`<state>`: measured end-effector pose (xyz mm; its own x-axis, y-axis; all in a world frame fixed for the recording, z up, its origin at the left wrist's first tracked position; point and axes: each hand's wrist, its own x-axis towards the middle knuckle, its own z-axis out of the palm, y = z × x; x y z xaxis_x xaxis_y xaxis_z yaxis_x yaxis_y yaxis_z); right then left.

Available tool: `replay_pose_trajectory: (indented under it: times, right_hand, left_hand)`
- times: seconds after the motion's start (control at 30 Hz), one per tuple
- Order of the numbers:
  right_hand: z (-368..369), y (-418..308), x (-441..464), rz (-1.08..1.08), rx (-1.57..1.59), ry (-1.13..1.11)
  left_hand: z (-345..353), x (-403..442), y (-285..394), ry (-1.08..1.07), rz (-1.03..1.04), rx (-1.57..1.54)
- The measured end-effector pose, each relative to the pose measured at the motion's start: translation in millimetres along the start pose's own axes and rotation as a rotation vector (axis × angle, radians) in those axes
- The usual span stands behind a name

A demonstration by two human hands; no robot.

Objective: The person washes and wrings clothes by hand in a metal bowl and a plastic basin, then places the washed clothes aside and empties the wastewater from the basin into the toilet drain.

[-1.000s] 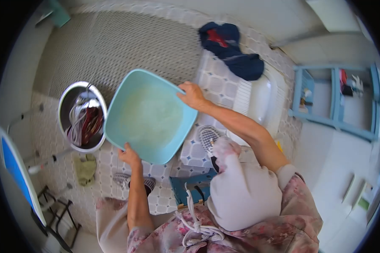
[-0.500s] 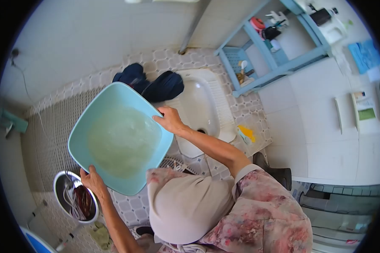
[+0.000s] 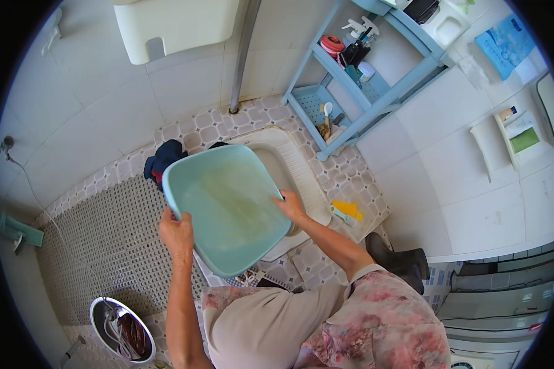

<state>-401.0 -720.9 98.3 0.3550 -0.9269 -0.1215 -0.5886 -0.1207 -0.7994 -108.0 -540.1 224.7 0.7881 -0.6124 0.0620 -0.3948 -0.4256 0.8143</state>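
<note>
A light teal basin (image 3: 218,246) with cloudy water spread in it hangs over the near-left part of the white squat toilet (image 3: 314,184). My left hand (image 3: 176,234) is closed on its left rim. On the right rim, my right hand (image 3: 290,206) grips from the side near the toilet. The basin appears tilted, though the angle is hard to judge. Dark blue clothing (image 3: 164,158) lies behind the basin, partly hidden by it.
A grey perforated mat (image 3: 104,240) covers the floor at left. The metal bowl (image 3: 101,329) holding dark red cloth and a shower hose stands lower left. A blue shelf (image 3: 381,117) with bottles is upper right. A yellow cloth and brush (image 3: 345,213) and dark boots (image 3: 400,261) lie right.
Both hands have carried the basin rightward, from over the mat side to over the squat toilet. The water in it looks thinner and streaked. The view has shifted upward.
</note>
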Motion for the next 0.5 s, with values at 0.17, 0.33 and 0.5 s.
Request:
replay_pose_trajectory:
  times: [0.17, 0.33, 0.5]
  right_hand:
    - [-3.6, 48.7, -8.8, 0.055, -0.088, 0.073]
    - [-3.7, 92.6, -8.5, 0.149, -0.169, 0.083]
    - [-10.6, 113.1, -10.9, 0.205, -0.398, -0.038]
  left_hand:
    - [35.7, 7.3, 43.8, -0.16, 0.047, -0.089]
    - [60.2, 11.7, 59.7, -0.403, -0.014, -0.331]
    - [67.1, 2.7, 95.2, -0.651, -0.207, -0.708]
